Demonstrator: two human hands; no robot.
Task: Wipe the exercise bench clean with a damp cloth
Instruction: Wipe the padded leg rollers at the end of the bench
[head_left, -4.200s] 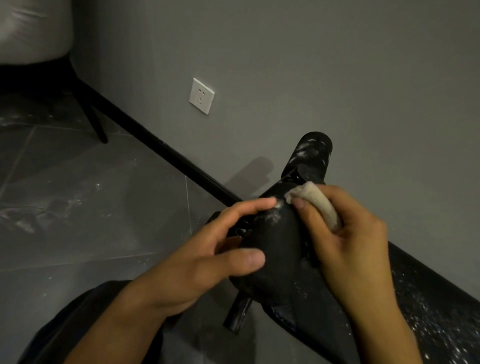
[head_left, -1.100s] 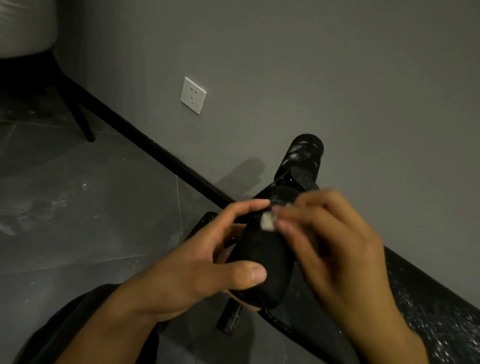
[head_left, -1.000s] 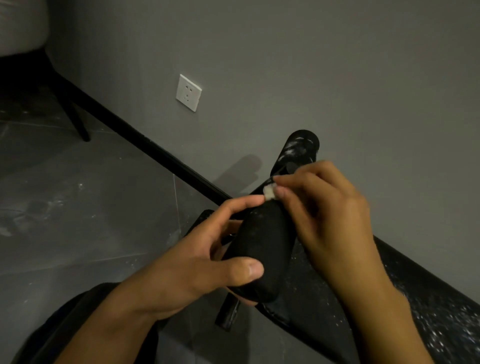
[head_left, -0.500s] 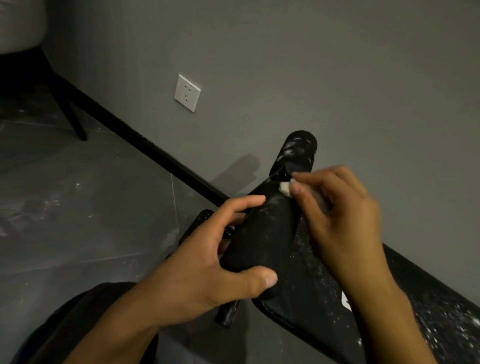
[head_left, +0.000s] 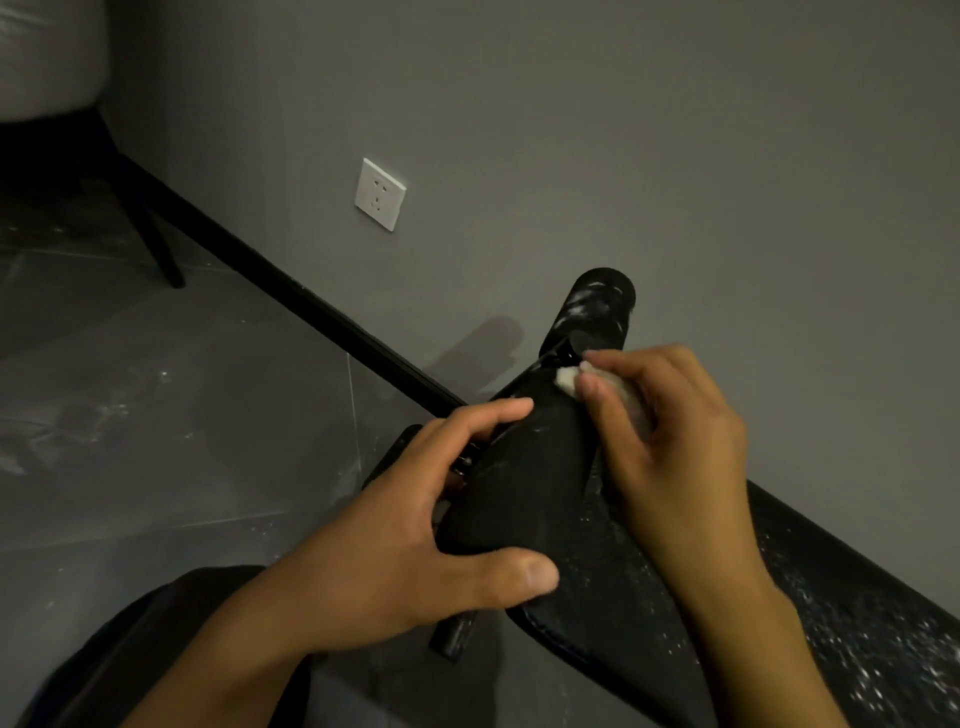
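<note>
A black exercise bench (head_left: 649, 613) runs from the lower right toward the wall, its pad speckled with white dust. At its end a black foam roller (head_left: 524, 488) lies along my view. My left hand (head_left: 415, 530) grips this roller, thumb over its near end and fingers round its left side. My right hand (head_left: 670, 447) holds a small pale cloth (head_left: 569, 378) bunched under the fingers and presses it on the roller's far end. A second dusty roller (head_left: 597, 312) stands up behind. Most of the cloth is hidden by my fingers.
A grey wall with a white socket (head_left: 380, 194) rises close behind the bench, with a black skirting strip (head_left: 291, 296) at its foot. Dark dusty floor tiles (head_left: 156, 415) spread to the left. A black chair leg (head_left: 156, 244) stands at the far left.
My right hand has slid the cloth up the roller from its middle toward its far end. My left hand has kept hold of the roller, its thumb shifting nearer the bench pad.
</note>
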